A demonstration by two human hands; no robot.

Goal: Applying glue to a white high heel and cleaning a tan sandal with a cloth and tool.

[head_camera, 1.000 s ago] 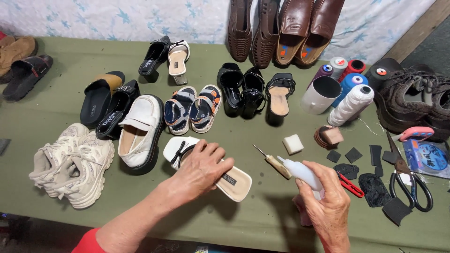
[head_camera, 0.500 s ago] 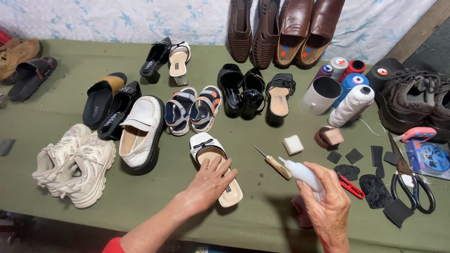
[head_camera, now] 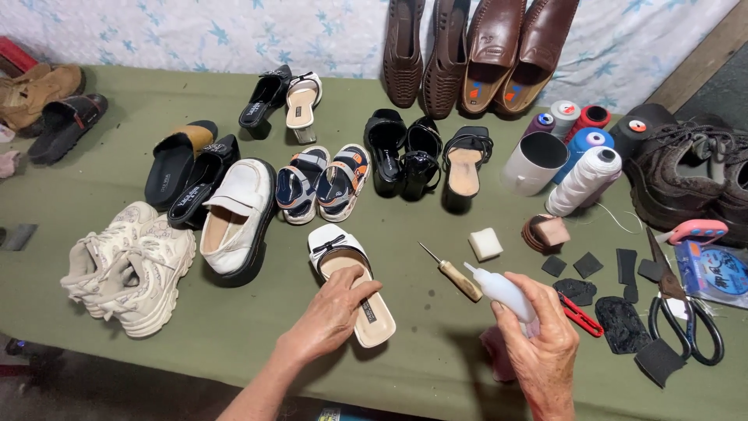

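Right hand (head_camera: 543, 352) was clamped round a small white glue bottle (head_camera: 502, 290), left hand (head_camera: 333, 309) lay flat with fingers loosely spread on the white bow sandal (head_camera: 352, 282) on the green table (head_camera: 234, 343), awl (head_camera: 450, 273) just beyond between them.

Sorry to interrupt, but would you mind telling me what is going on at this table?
A person sits at a green-covered table crowded with shoes. The left hand presses on a white sandal lying sole-down. The right hand holds a small white glue bottle, nozzle pointing toward the sandal. A wooden-handled awl lies between them; scissors lie to the right.
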